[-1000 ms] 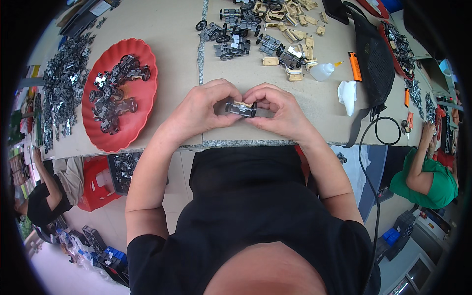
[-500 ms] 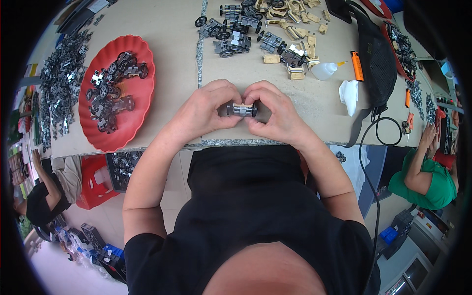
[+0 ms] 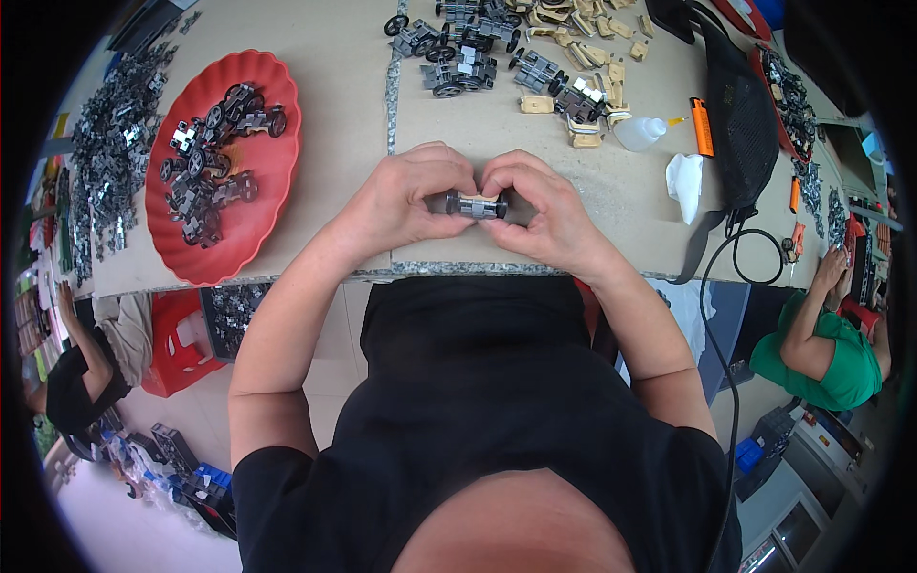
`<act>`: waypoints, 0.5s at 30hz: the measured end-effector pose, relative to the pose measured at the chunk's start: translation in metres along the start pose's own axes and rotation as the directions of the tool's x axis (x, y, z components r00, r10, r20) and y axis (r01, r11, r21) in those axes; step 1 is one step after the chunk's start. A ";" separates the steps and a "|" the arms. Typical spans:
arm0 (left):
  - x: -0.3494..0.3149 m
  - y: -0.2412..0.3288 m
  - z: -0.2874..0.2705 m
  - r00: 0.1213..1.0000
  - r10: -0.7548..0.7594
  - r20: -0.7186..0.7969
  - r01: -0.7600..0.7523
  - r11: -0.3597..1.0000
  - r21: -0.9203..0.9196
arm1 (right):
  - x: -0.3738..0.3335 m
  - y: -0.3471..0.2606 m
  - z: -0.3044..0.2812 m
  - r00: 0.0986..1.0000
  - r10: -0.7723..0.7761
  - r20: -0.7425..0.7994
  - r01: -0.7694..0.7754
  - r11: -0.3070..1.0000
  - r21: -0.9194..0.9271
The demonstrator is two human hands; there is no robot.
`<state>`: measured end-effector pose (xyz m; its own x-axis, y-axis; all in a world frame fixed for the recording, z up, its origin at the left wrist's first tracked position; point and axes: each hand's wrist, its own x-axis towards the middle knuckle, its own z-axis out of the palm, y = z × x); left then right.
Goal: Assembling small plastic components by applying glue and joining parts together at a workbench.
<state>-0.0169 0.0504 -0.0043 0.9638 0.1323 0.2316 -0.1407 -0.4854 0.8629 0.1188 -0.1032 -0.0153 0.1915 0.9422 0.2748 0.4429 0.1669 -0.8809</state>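
Between my two hands is a small toy vehicle chassis, grey with black wheels at its ends and a tan strip along its far side. The bent fingers and thumb of my left hand grip its left end. At the right end, my right hand holds it in the same curled way. My fingers partly cover the wheels. Beyond my hands lies a heap of similar grey wheeled chassis, beside loose tan plastic parts.
Left of me, a red scalloped dish holds several wheeled chassis, with a pile of small grey parts past it. To the right are a white dropper bottle, an orange tool, a crumpled white tissue, a black bag and a cable.
The whole view has shifted slightly. Both hands keep their grip on the chassis, with only slight movement of the fingers.
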 end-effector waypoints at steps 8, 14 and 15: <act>0.003 -0.002 0.001 0.997 0.072 -0.017 -0.072 0.997 0.014 | 0.001 0.000 0.000 1.000 -0.024 -0.011 0.024 1.000 -0.012; 0.002 -0.005 0.004 0.996 0.085 -0.039 -0.083 0.996 0.045 | 0.002 -0.003 0.001 0.999 -0.024 -0.048 0.020 0.997 -0.069; 0.002 -0.004 0.003 0.997 0.071 -0.031 -0.070 0.996 0.049 | 0.002 -0.002 0.001 0.998 -0.028 -0.050 0.024 0.996 -0.083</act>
<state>-0.0139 0.0502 -0.0089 0.9438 0.1238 0.3064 -0.1965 -0.5351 0.8216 0.1172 -0.1018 -0.0132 0.2219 0.9216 0.3185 0.5188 0.1650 -0.8388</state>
